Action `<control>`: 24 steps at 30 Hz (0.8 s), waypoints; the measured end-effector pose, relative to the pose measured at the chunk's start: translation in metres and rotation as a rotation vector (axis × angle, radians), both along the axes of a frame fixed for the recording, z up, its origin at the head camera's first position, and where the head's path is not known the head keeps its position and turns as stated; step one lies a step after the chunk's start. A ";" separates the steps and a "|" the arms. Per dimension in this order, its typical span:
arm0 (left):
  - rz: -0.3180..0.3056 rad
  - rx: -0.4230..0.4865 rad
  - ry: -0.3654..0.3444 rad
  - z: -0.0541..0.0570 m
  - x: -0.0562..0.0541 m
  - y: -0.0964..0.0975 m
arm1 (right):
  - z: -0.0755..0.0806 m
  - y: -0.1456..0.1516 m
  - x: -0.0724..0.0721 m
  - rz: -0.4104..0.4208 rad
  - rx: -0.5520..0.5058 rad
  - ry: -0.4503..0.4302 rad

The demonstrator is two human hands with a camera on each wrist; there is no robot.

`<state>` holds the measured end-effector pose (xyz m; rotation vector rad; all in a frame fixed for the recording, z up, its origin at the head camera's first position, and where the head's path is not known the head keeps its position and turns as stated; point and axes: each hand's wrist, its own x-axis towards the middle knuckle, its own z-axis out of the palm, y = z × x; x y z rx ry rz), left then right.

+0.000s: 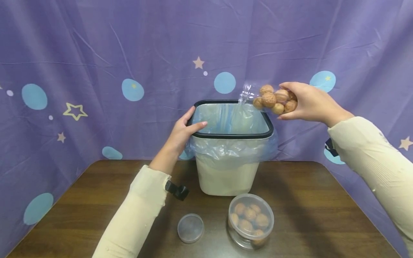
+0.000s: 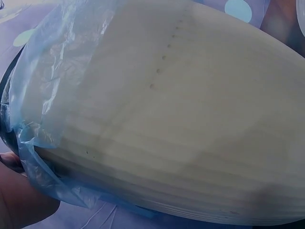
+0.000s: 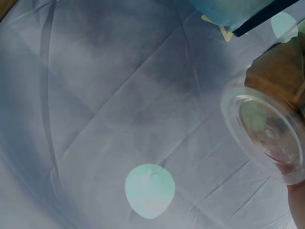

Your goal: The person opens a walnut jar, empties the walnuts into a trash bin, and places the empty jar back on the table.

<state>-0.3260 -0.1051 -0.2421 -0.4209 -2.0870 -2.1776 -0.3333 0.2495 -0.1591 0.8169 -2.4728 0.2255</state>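
Observation:
My left hand (image 1: 181, 132) holds the black rim of a cream trash bin (image 1: 227, 175) at its left side, thumb over the inner edge. A thin blue plastic bag (image 1: 226, 149) lines the bin and folds down over its outside. My right hand (image 1: 312, 104) grips a clear plastic jar (image 1: 253, 92) by its base end, tipped on its side above the bin's right rim. The jar's uncovered mouth points left, with several walnuts (image 1: 269, 99) inside toward the base. In the right wrist view the jar's round base (image 3: 269, 136) shows; in the left wrist view the bin's side (image 2: 190, 105) fills the frame.
In front of the bin stands a second clear jar (image 1: 251, 216), its translucent lid on, walnuts inside. To its left a round translucent lid (image 1: 190, 228) lies on the brown wooden table (image 1: 306, 200). A purple patterned curtain (image 1: 155, 46) hangs close behind.

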 end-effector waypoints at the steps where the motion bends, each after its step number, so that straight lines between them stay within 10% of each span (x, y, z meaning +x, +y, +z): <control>1: 0.002 0.001 -0.003 0.000 0.000 0.000 | 0.001 -0.001 0.000 -0.001 0.010 0.009; 24: 0.015 -0.087 0.020 0.004 -0.001 -0.002 | 0.004 -0.001 -0.003 0.033 0.143 0.162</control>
